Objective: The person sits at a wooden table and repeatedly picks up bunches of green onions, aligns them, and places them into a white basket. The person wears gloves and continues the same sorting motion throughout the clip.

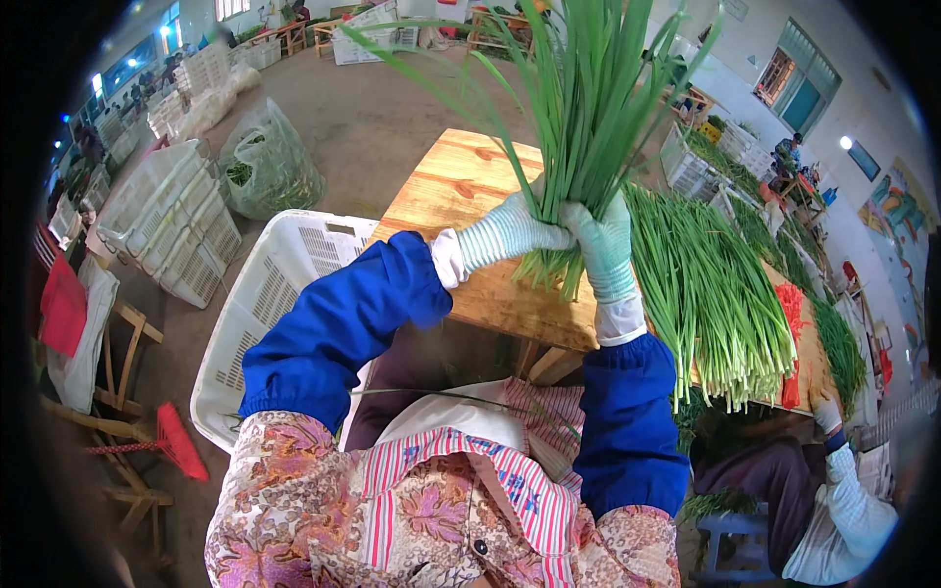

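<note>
A bunch of long flat green leaves, likely garlic chives, stands upright above the wooden table, its pale cut ends pointing down. My left hand, in a striped pale-green glove, grips the bunch near its base from the left. My right hand, gloved alike, closes round it from the right, the two hands touching. Right of my right hand, a thick layer of the same greens lies on the table, stem ends towards me. Red ties lie beside that layer.
A white plastic crate stands at the table's left. Beyond are stacked crates and a clear bag of greens. A red broom lies at the left. A co-worker's gloved hand rests by the table's right end, near a blue stool.
</note>
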